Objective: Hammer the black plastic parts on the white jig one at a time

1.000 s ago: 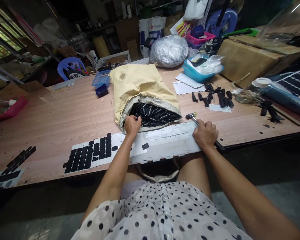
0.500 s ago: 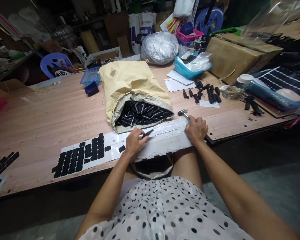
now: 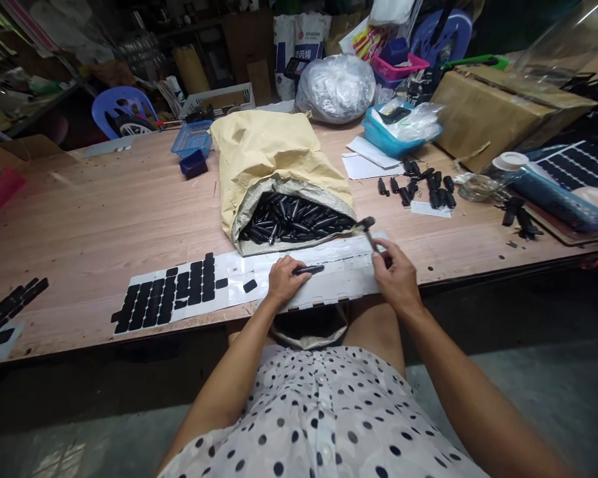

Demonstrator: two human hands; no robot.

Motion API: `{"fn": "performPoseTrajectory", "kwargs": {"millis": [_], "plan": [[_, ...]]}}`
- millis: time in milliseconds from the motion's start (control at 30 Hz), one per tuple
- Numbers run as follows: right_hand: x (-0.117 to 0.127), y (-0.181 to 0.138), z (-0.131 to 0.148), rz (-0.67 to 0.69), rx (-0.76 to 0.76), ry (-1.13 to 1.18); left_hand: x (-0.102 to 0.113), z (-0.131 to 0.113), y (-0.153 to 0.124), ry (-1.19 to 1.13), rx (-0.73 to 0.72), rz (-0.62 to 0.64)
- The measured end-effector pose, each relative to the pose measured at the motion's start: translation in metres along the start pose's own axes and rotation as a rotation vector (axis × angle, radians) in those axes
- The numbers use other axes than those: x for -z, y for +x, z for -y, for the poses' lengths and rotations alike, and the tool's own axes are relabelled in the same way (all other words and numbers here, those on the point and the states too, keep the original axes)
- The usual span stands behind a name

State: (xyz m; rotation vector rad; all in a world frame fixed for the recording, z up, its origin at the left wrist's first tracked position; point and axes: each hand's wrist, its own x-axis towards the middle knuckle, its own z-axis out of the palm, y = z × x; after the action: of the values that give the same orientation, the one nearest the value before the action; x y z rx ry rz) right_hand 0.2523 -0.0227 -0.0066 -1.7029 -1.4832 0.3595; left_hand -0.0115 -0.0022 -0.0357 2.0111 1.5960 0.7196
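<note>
My left hand (image 3: 286,281) is closed on a slim black plastic piece (image 3: 309,269), keeping it low over a white board (image 3: 336,285) at the table's front edge. On the right, my right hand (image 3: 395,275) grips a small hammer (image 3: 367,227) by its handle, the head raised above the board. Behind the board lies a yellow sack (image 3: 284,146), its mouth toward me and full of black plastic pieces (image 3: 294,219). Left of my left hand, a white sheet bears black rounded stickers (image 3: 167,292), with a loose one beside them.
Several black parts (image 3: 433,186) lie by white papers (image 3: 371,159) at the right. Behind them stand a blue basket (image 3: 398,136) and a cardboard box (image 3: 498,113). A small dark blue box (image 3: 194,164) sits left of the sack. An open bag (image 3: 309,328) hangs below the table edge.
My right hand has lifted and turned the hammer upright from the board. My left hand has brought the black piece down flatter over the board. The view has shifted slightly.
</note>
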Motion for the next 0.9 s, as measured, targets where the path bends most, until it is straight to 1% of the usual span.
{"fn": "performPoseTrajectory", "kwargs": {"millis": [100,200,300,433,500,667,767,900], "plan": [[-0.011,-0.038,0.028,0.117,0.144,0.13,-0.001,-0.001,0.001,-0.029,0.021,0.001],[-0.024,-0.062,0.042,0.211,0.177,0.112,-0.002,-0.003,0.002,-0.046,0.052,0.0],[-0.031,-0.067,0.046,0.236,0.166,0.069,-0.003,-0.005,0.002,-0.062,0.069,0.004],[-0.029,-0.061,0.045,0.178,0.167,0.121,-0.005,-0.003,0.002,-0.073,0.038,-0.007],[-0.027,-0.059,0.044,0.156,0.123,0.155,-0.004,-0.002,0.003,-0.072,0.025,-0.009],[-0.018,-0.056,0.037,0.146,-0.137,0.183,0.004,-0.003,0.003,-0.096,-0.021,0.039],[-0.017,-0.049,0.036,0.171,-0.193,0.211,0.011,-0.008,0.002,-0.157,-0.068,0.083],[-0.028,-0.04,0.043,0.279,-0.253,0.328,0.013,-0.017,0.002,-0.313,-0.068,0.18]]}}
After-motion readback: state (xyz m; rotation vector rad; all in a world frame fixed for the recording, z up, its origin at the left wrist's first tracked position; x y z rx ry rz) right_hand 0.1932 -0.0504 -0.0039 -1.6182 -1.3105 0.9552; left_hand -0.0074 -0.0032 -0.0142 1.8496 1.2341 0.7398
